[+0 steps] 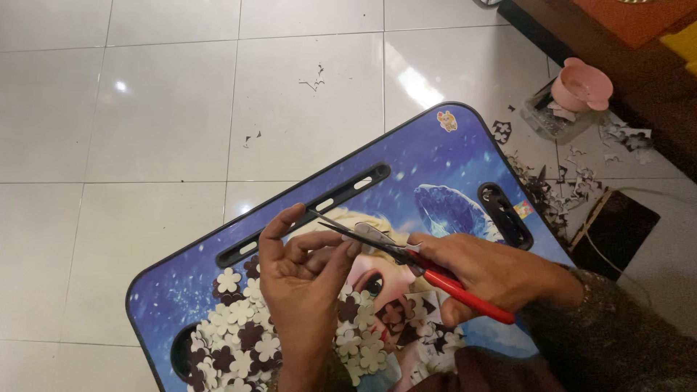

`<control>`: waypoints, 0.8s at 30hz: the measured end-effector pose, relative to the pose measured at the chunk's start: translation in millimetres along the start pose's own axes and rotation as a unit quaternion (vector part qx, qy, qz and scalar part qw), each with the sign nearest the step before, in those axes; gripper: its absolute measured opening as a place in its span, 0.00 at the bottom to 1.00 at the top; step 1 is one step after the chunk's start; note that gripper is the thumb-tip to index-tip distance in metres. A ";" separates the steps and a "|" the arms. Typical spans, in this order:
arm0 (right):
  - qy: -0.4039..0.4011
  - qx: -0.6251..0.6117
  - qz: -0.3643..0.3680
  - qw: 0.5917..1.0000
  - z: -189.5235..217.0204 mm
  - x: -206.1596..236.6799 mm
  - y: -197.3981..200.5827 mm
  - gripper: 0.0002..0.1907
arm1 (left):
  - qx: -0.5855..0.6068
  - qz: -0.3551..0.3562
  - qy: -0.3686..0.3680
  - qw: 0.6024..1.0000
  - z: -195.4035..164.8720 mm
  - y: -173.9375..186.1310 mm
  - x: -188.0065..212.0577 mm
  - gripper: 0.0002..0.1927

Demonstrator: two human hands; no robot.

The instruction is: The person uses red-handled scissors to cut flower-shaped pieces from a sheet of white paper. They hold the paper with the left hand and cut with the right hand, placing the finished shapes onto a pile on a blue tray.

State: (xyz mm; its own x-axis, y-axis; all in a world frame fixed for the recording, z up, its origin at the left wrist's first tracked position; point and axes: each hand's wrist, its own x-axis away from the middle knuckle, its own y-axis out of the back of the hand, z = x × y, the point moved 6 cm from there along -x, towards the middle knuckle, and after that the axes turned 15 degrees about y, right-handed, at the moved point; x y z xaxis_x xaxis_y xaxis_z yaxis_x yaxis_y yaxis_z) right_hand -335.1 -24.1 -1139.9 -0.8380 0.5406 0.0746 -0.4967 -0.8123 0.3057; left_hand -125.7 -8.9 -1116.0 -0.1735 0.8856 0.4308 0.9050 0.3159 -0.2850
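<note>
My right hand (490, 274) grips red-handled scissors (406, 258) whose open blades point left toward my left hand (301, 279). The fingers of my left hand are curled, pinching a small piece at the blade tips; the piece itself is mostly hidden by the fingers. Both hands hover over a small blue lap table (428, 156) printed with a cartoon picture. Under my left hand lies a heap of several cut-out flower shapes (236, 330), cream and dark brown, and more lie near my right hand (396, 316).
The table stands on a white tiled floor (145, 145). To its right, paper scraps (559, 189) litter the floor, beside a pink bowl (581, 86) on a clear container and a dark brown sheet (617, 229). A dark rug edge runs along the top right.
</note>
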 end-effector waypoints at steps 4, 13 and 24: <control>-0.011 -0.010 0.012 1.000 -2.8 1.6 -1.4 0.55 | -0.002 0.003 -0.012 1.000 -0.2 1.1 -0.9 0.34; 0.023 -0.005 0.002 1.000 3.9 -2.2 1.7 0.63 | 0.017 0.046 -0.020 0.999 11.1 -5.4 -1.4 0.33; 0.051 -0.031 0.006 0.998 8.5 -1.1 3.7 0.63 | 0.019 0.071 -0.041 0.996 16.4 -12.6 -3.6 0.29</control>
State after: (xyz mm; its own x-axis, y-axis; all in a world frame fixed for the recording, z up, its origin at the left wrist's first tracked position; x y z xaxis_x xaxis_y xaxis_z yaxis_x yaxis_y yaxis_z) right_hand -334.1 -25.8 -1130.8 -0.8611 0.5080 -0.0196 -0.4967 -0.8324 0.2457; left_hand -142.8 -10.5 -1128.0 -0.0780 0.9466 0.3129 0.9076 0.1973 -0.3707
